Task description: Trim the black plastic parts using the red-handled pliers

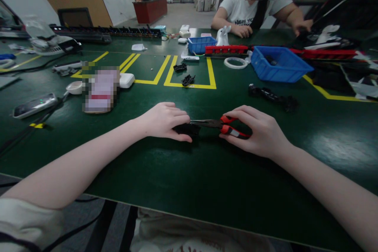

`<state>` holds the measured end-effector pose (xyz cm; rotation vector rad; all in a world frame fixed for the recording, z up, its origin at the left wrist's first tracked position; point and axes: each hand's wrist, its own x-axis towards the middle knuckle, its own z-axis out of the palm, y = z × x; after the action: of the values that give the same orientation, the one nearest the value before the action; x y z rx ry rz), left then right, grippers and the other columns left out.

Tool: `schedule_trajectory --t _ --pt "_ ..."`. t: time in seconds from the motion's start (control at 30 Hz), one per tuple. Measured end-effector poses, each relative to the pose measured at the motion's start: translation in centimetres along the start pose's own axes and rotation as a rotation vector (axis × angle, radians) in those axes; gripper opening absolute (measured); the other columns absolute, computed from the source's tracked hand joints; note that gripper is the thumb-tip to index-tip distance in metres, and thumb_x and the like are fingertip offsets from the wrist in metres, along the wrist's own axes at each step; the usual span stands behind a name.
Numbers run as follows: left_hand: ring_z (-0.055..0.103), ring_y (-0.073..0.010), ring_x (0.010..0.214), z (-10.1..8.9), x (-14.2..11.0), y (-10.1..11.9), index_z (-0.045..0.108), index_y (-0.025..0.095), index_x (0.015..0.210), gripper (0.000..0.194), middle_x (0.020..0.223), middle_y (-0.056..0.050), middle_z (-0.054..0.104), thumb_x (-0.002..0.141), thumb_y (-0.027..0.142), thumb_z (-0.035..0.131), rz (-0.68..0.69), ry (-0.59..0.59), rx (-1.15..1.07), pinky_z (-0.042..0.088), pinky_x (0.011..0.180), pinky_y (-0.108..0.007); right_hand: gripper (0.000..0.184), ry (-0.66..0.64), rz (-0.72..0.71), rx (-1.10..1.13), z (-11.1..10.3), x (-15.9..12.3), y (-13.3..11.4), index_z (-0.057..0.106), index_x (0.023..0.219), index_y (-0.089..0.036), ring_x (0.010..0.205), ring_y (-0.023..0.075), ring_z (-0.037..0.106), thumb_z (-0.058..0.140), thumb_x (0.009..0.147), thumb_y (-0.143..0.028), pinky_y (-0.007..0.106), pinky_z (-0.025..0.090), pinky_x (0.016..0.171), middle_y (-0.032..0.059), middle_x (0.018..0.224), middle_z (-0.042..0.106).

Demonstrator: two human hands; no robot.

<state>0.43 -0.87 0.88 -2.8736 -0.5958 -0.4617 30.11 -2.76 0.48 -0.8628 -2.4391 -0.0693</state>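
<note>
My left hand (pixel 163 121) rests on the dark green table (pixel 189 181), its fingers curled over a small black plastic part (pixel 186 129) that it pins down. My right hand (pixel 256 130) is closed on the red handles of a pair of pliers (pixel 226 125). The pliers' dark jaws point left and meet the black part under my left fingers. Most of that part is hidden by my hand.
A long black part (pixel 273 97) lies beyond my right hand. Two small black parts (pixel 184 75) sit inside yellow floor-tape boxes. Blue bins (pixel 279 64) (pixel 201 44), red strips (pixel 226 49) and a white tape ring (pixel 235 62) stand further back. Another person (pixel 260 8) sits across the table. A white charger (pixel 126 80) lies left.
</note>
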Motion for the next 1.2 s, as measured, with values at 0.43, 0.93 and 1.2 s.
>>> schedule_trajectory --t 0.43,0.93,1.2 --pt "0.058 -0.0145 0.061 -0.07 0.05 -0.01 0.065 0.016 0.087 0.050 0.071 -0.001 0.065 0.093 0.062 0.046 -0.002 -0.018 -0.008 0.039 0.063 -0.028 0.035 -0.067 0.026 0.016 -0.06 0.04 -0.34 0.061 0.108 -0.019 0.085 0.0229 0.065 0.066 0.084 -0.044 0.036 0.054 0.070 0.0098 0.100 0.066" --pt "0.060 -0.0148 0.064 -0.22 -0.05 -0.16 0.065 0.017 0.093 0.051 0.078 -0.003 0.068 0.094 0.063 0.044 0.012 -0.031 -0.021 0.039 0.063 -0.027 0.033 -0.093 0.015 0.055 -0.36 0.06 0.36 0.060 0.107 -0.020 0.086 0.0229 0.066 0.066 0.084 -0.042 0.036 0.055 0.070 0.0101 0.101 0.067" --pt "0.060 -0.0152 0.064 0.15 -0.01 -0.19 0.064 0.017 0.092 0.050 0.078 -0.003 0.069 0.094 0.063 0.044 -0.011 -0.054 -0.045 0.040 0.064 -0.028 0.033 -0.077 0.016 -0.005 -0.45 0.03 -0.32 0.062 0.106 -0.019 0.085 0.0242 0.066 0.065 0.084 -0.043 0.037 0.055 0.070 0.0104 0.100 0.068"
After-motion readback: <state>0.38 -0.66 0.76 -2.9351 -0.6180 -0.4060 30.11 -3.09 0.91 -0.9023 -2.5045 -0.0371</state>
